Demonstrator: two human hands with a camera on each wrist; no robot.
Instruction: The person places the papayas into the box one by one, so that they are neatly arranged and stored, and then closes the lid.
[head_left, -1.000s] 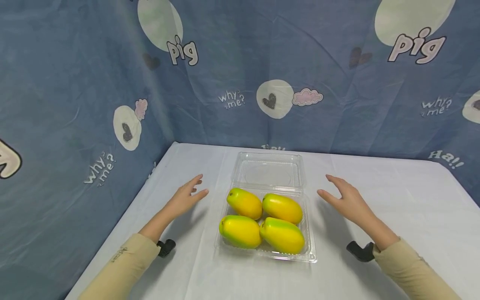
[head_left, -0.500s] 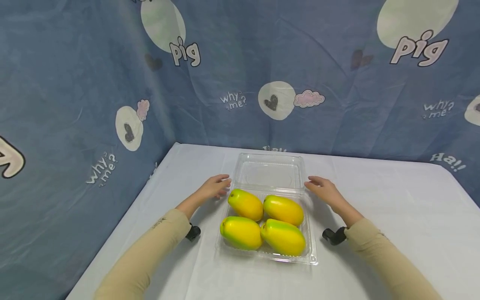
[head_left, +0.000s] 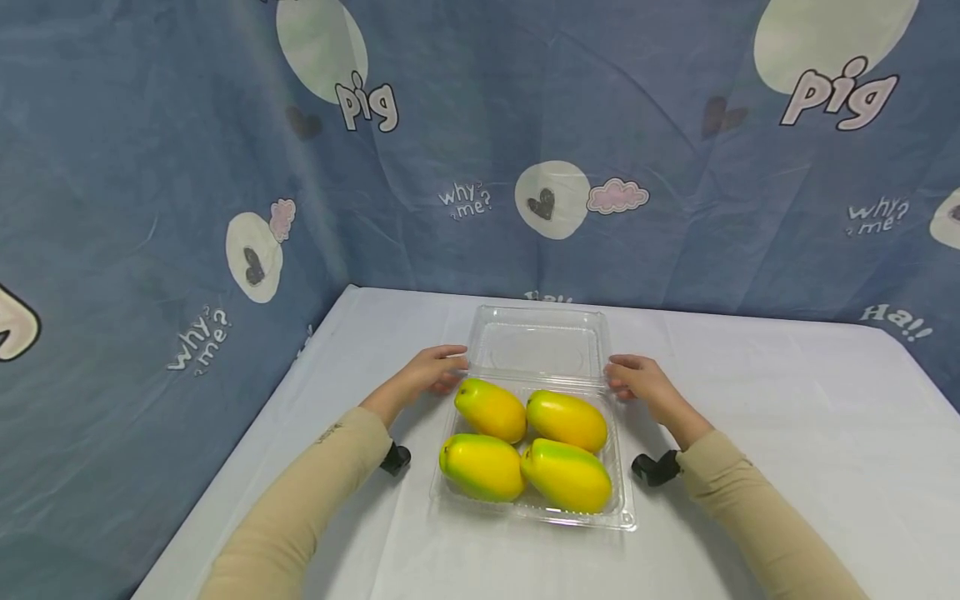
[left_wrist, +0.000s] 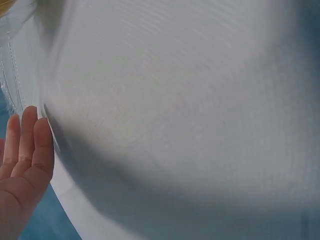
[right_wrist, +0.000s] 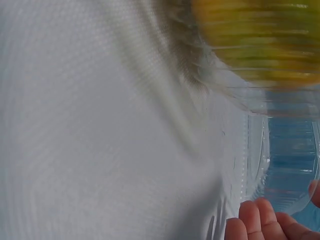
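A clear plastic clamshell box [head_left: 625, 510] lies unfolded on the table, its lid [head_left: 536, 342] laid back on the far side. Several yellow-green, mango-like fruits [head_left: 562, 475] fill the near half in two rows. My left hand [head_left: 431, 371] is at the lid's left edge near the hinge, fingertips right at the rim; in the left wrist view its fingers [left_wrist: 43, 145] are straight. At the lid's right edge, my right hand [head_left: 637, 379] has its fingertips at the rim. The right wrist view shows its fingers [right_wrist: 250, 220] extended below the plastic, the thumb [right_wrist: 315, 192] apart from them.
A white cloth [head_left: 787, 400] covers the table. Blue printed curtains [head_left: 675, 167] hang behind it and along its left side. A black wrist camera [head_left: 395, 458] sits at the left cuff, another wrist camera [head_left: 654, 468] at the right cuff.
Both hands have come inward from either side, reaching the lid's left and right edges. Box, lid and fruits have stayed where they were.
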